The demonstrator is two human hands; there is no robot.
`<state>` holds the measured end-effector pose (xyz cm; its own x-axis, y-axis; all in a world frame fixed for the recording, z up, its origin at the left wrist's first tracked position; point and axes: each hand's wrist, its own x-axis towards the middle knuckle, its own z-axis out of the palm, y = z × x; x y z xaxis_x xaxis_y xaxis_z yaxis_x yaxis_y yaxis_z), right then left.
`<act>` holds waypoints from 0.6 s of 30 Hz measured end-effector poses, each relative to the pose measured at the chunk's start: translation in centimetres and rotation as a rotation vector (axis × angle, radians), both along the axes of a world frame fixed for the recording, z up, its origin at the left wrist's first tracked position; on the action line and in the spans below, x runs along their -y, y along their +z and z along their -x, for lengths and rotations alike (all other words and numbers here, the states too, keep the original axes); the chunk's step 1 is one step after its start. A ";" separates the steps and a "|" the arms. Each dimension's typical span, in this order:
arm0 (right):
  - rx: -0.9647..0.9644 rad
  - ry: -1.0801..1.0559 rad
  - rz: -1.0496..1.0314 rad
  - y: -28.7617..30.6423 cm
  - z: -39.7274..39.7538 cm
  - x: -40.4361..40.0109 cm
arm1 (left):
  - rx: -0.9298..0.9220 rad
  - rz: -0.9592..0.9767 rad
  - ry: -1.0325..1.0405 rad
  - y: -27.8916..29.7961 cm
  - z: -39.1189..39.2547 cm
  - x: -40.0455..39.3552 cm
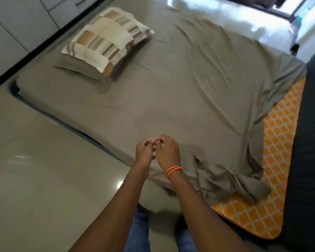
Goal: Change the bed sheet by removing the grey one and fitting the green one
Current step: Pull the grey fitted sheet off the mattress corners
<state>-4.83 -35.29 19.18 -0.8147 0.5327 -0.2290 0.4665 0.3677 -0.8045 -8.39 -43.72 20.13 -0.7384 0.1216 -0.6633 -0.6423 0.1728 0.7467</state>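
No legible text, label, brand, number or sign appears anywhere in the frame.

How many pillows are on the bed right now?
2: a beige-and-brown checked pillow at the bed's far left corner, stacked on a plain grey pillow beneath it. Others may be hidden.
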 end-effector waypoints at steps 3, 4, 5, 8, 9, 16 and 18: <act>-0.036 0.124 0.001 3.7 3.5 4.7 | -0.036 -0.020 0.113 3.3 2.1 4.9; -0.046 0.173 0.000 4.8 4.6 6.4 | -0.044 -0.026 0.141 4.2 2.8 6.8; -0.060 0.216 0.004 5.6 5.6 7.8 | -0.054 -0.038 0.163 4.9 3.5 8.4; -0.095 0.335 0.013 8.6 8.5 13.2 | -0.071 -0.052 0.253 6.9 5.7 14.8; -0.098 0.362 0.016 9.4 9.5 15.0 | -0.079 -0.045 0.278 7.5 6.5 17.1; -0.148 0.494 0.038 11.3 15.5 25.6 | -0.167 -0.001 0.468 11.2 12.2 30.4; -0.150 0.519 0.049 11.2 17.4 28.4 | -0.182 0.013 0.505 11.5 13.4 33.7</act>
<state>-22.19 -63.74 30.35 -0.9936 0.0430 -0.1043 0.1121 0.4792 -0.8705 -21.83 -77.46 31.63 -0.8059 -0.2860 -0.5184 -0.5084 -0.1144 0.8535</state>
